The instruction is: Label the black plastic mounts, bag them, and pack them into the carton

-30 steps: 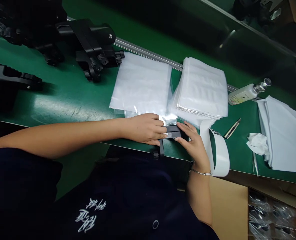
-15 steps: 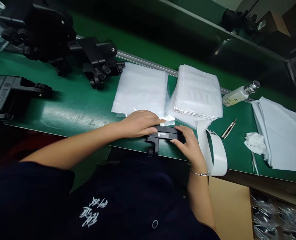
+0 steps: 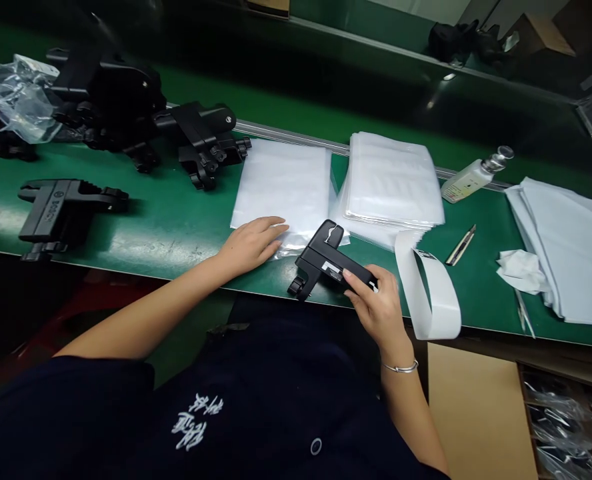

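Near the centre of the frame I see the right hand [image 3: 382, 307] gripping one end of a black clamp-like part [image 3: 317, 261], thumb and fingertips closed about it. The part lies slantwise, a small white label [image 3: 332, 271] facing up and a dark knob [image 3: 296, 285] at its lower left; I can't tell whether it touches the bench [image 3: 166, 230] or is held above it. A metal bracelet [image 3: 401, 368] circles that wrist.

Left of centre, the left hand [image 3: 249, 245] is palm down, fingers loosely extended and holding nothing I can make out, over the lower edge of some flat clear bags [image 3: 283, 180].

Just right of those bags, at upper centre, I have a thicker stack of bags [image 3: 391, 180]. A curled white strip [image 3: 445, 300] stands beside the right hand. Farther out on the right side I see a bottle [image 3: 469, 181], a cutter [image 3: 461, 245], a crumpled tissue [image 3: 521, 270] and folded white sheets [image 3: 571, 247].

On the left side a similar black part [image 3: 56, 210] lies near the bench's edge. More black assemblies [image 3: 201, 137] crowd the upper left, alongside clear plastic film [image 3: 23, 100]. At lower right I see brown board [image 3: 481, 407] next to bagged items [image 3: 561, 420].
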Demonstrator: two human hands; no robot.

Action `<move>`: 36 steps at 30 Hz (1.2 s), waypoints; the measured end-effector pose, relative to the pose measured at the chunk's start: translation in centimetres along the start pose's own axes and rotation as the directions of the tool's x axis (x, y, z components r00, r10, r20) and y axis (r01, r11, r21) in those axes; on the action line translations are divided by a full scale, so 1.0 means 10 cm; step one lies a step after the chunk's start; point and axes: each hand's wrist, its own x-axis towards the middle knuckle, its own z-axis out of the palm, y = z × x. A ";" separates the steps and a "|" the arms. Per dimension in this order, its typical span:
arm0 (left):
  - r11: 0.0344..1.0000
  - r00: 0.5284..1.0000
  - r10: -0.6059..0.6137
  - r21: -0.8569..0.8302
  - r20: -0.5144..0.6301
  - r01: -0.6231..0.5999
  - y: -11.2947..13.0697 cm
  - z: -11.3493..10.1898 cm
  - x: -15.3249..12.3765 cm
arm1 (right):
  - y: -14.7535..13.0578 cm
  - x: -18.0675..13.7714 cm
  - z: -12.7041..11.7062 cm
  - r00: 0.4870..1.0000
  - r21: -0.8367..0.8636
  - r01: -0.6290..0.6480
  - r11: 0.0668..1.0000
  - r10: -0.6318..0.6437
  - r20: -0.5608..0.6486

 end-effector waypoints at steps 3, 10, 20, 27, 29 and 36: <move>0.997 0.997 0.070 0.016 0.044 -0.071 0.07 0.01 0.08 | -0.08 -0.05 -0.08 0.981 0.149 -0.177 0.973 0.187 -0.055; 0.986 0.966 0.126 0.075 0.223 -0.146 0.25 0.20 0.04 | -0.22 -0.05 -0.20 0.665 0.824 -0.513 0.240 0.718 0.205; 0.931 0.862 0.344 -0.013 0.372 -0.365 0.66 0.38 -0.36 | -0.27 -0.12 -0.24 0.693 0.865 -0.447 0.230 0.700 0.173; 0.914 0.842 0.397 -0.072 0.365 -0.400 0.78 0.50 -0.20 | -0.28 -0.13 -0.26 0.676 0.896 -0.421 0.139 0.706 0.209; 0.933 0.867 0.350 -0.048 0.355 -0.357 0.77 0.52 -0.06 | -0.28 -0.14 -0.26 0.673 0.909 -0.396 0.127 0.713 0.194; 0.917 0.849 0.367 0.006 0.381 -0.399 0.87 0.53 0.03 | -0.26 -0.24 -0.26 0.667 0.943 -0.324 0.082 0.726 0.166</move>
